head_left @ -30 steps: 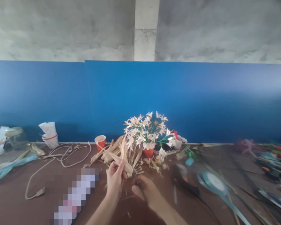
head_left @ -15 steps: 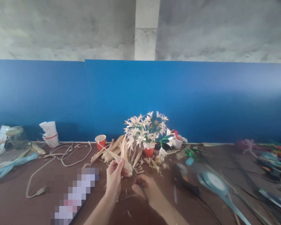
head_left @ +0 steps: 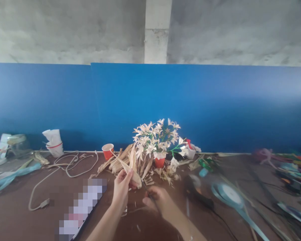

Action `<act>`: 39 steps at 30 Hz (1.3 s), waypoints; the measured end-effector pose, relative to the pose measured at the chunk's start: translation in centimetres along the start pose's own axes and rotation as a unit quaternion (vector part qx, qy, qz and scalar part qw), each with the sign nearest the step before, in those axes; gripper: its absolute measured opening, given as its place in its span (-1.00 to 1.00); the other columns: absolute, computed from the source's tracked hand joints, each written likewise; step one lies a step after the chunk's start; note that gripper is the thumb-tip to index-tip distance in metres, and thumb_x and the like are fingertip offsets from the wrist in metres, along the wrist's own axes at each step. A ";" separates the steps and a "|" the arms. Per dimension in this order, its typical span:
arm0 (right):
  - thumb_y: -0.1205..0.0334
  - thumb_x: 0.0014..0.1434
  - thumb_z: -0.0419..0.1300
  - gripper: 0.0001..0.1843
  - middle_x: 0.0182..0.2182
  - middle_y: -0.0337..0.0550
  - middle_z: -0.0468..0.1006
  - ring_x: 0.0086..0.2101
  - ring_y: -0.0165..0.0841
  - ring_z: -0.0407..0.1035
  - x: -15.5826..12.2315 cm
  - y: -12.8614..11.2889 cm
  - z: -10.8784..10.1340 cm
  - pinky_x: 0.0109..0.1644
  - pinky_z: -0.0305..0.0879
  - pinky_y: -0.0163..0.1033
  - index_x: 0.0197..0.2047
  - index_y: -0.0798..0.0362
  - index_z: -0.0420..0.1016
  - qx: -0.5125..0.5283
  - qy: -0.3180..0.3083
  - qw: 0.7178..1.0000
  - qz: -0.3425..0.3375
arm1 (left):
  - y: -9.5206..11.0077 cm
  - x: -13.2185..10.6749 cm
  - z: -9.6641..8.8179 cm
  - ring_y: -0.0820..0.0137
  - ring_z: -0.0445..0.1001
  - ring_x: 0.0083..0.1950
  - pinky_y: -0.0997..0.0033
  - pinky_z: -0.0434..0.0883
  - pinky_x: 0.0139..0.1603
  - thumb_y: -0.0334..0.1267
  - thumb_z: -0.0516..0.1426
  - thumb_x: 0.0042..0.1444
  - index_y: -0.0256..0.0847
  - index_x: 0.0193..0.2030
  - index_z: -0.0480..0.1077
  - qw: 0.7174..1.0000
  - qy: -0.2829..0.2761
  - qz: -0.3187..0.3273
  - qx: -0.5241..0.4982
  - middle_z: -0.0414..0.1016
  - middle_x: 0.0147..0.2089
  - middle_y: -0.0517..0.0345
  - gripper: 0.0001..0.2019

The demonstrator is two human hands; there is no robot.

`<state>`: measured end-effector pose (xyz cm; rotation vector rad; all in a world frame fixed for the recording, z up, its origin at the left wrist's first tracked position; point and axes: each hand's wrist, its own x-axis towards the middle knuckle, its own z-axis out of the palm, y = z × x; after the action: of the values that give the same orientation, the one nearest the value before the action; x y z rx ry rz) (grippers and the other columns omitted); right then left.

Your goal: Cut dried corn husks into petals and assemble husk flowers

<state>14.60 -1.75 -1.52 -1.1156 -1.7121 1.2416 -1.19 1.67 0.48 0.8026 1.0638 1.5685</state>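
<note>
Husk strip, pale, dry and pointed: where is it, and who has it?

The person's left hand has it, fingers closed on its near end. It sits just above the brown table, in front of the heap of loose tan husks.

And the right hand?

Curled shut around a thin dark tool, likely scissors. Its tip points at the strip's near end, but the blur hides whether they touch.

Which step is that?

Trimming or shaping the strip, by the look of it, perhaps into a petal like those of the pale flower bunch in the small red cup farther back.

What does the next move call for?

A steady left pinch, and the tool's tip brought squarely to the strip's edge, clear of the left fingertips.
</note>
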 end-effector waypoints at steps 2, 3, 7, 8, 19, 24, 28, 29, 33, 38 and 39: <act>-0.03 0.01 0.20 -0.66 -0.60 -0.32 0.31 -0.55 -0.49 0.20 0.0 -0.1 -0.1 -0.49 0.12 -0.41 -0.42 0.12 0.35 -0.008 -0.005 1.000 -0.003 | 0.1 0.0 0.0 0.56 0.27 -0.77 0.64 0.18 -0.75 -0.05 0.29 -0.25 -0.23 -0.50 0.28 1.000 -0.004 -0.005 0.001 0.34 -0.76 0.33 -0.65; -0.02 0.01 0.20 -0.66 -0.61 -0.32 0.31 -0.55 -0.49 0.20 -0.1 -0.2 -0.2 -0.49 0.12 -0.41 -0.43 0.12 0.35 -0.011 -0.008 1.000 -0.004 | 0.1 0.0 0.0 0.56 0.26 -0.77 0.65 0.17 -0.75 -0.04 0.29 -0.25 -0.23 -0.50 0.28 1.000 -0.006 -0.008 0.002 0.34 -0.77 0.32 -0.65; -0.03 0.02 0.19 -0.66 -0.62 -0.33 0.29 -0.57 -0.51 0.17 -0.4 -0.8 -0.6 -0.52 0.09 -0.42 -0.43 0.12 0.35 -0.025 -0.021 0.999 -0.001 | 0.1 0.2 -0.3 0.56 0.25 -0.78 0.65 0.15 -0.75 -0.02 0.28 -0.24 -0.24 -0.48 0.30 1.000 -0.012 -0.015 0.017 0.34 -0.80 0.29 -0.65; -0.03 0.02 0.19 -0.66 -0.62 -0.33 0.29 -0.58 -0.51 0.17 -0.5 -0.9 -0.7 -0.53 0.09 -0.42 -0.43 0.12 0.35 -0.023 -0.026 0.999 0.001 | 0.1 0.2 -0.4 0.56 0.24 -0.78 0.65 0.15 -0.75 -0.02 0.28 -0.24 -0.24 -0.48 0.31 1.000 -0.014 -0.017 0.021 0.34 -0.80 0.29 -0.65; 0.03 0.00 0.21 -0.71 -0.60 -0.28 0.37 -0.54 -0.46 0.23 -0.9 -2.4 -1.7 -0.47 0.17 -0.39 -0.44 0.12 0.43 -0.052 -0.049 0.997 0.006 | -0.2 1.3 -1.4 0.55 0.25 -0.78 0.63 0.17 -0.77 -0.02 0.28 -0.23 -0.26 -0.51 0.34 0.995 -0.069 -0.025 0.064 0.34 -0.77 0.29 -0.66; 0.01 -0.03 0.23 -0.69 -0.57 -0.25 0.42 -0.50 -0.42 0.28 -1.0 -3.0 -2.0 -0.41 0.21 -0.36 -0.45 0.13 0.45 -0.054 -0.059 0.997 0.005 | -0.2 1.5 -1.8 0.55 0.26 -0.77 0.62 0.19 -0.76 -0.02 0.27 -0.21 -0.29 -0.53 0.38 0.991 -0.102 -0.028 0.083 0.37 -0.75 0.24 -0.66; -0.08 -0.06 0.23 -0.61 -0.57 -0.24 0.43 -0.50 -0.41 0.29 -0.8 -2.4 -2.0 -0.42 0.21 -0.36 -0.44 0.13 0.46 -0.053 -0.058 0.997 0.011 | -0.1 1.4 -1.7 0.56 0.24 -0.78 0.63 0.14 -0.77 0.00 0.27 -0.23 -0.28 -0.56 0.36 0.993 -0.084 -0.025 0.083 0.34 -0.78 0.26 -0.65; -0.11 -0.06 0.22 -0.59 -0.58 -0.24 0.43 -0.50 -0.41 0.28 -0.7 -2.2 -2.0 -0.43 0.21 -0.36 -0.43 0.13 0.47 -0.054 -0.056 0.997 0.012 | -0.2 1.5 -1.7 0.56 0.23 -0.79 0.64 0.12 -0.78 0.00 0.27 -0.23 -0.27 -0.56 0.35 0.994 -0.072 -0.022 0.081 0.31 -0.80 0.28 -0.65; -0.19 -0.07 0.20 -0.52 -0.60 -0.26 0.41 -0.52 -0.44 0.25 -0.5 -1.4 -1.7 -0.44 0.19 -0.37 -0.41 0.13 0.48 -0.048 -0.058 0.997 0.020 | -0.3 1.5 -1.8 0.63 0.11 -0.81 0.66 0.00 -0.80 0.00 0.26 -0.20 -0.27 -0.52 0.35 0.998 -0.030 0.009 0.059 0.27 -0.80 0.33 -0.65; -0.21 -0.10 0.21 -0.51 -0.61 -0.27 0.39 -0.52 -0.44 0.23 -0.3 -0.6 -1.6 -0.43 0.18 -0.37 -0.43 0.13 0.47 -0.044 -0.063 0.997 0.015 | 0.1 1.1 -1.5 0.65 0.05 -0.81 0.67 -0.11 -0.80 0.00 0.26 -0.21 -0.27 -0.55 0.33 0.998 -0.012 0.017 0.063 0.16 -0.83 0.39 -0.65; -0.21 -0.10 0.21 -0.51 -0.61 -0.26 0.40 -0.51 -0.43 0.23 -0.2 -0.5 -1.6 -0.42 0.19 -0.37 -0.44 0.13 0.47 -0.046 -0.063 0.997 0.012 | 0.2 0.9 -1.4 0.65 0.05 -0.81 0.66 -0.10 -0.79 0.00 0.26 -0.22 -0.27 -0.56 0.32 0.998 -0.012 0.020 0.064 0.16 -0.83 0.39 -0.65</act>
<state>16.02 -1.55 -0.60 -1.1348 -1.8719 1.2817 -2.72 2.20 0.14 0.9328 1.1464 1.5327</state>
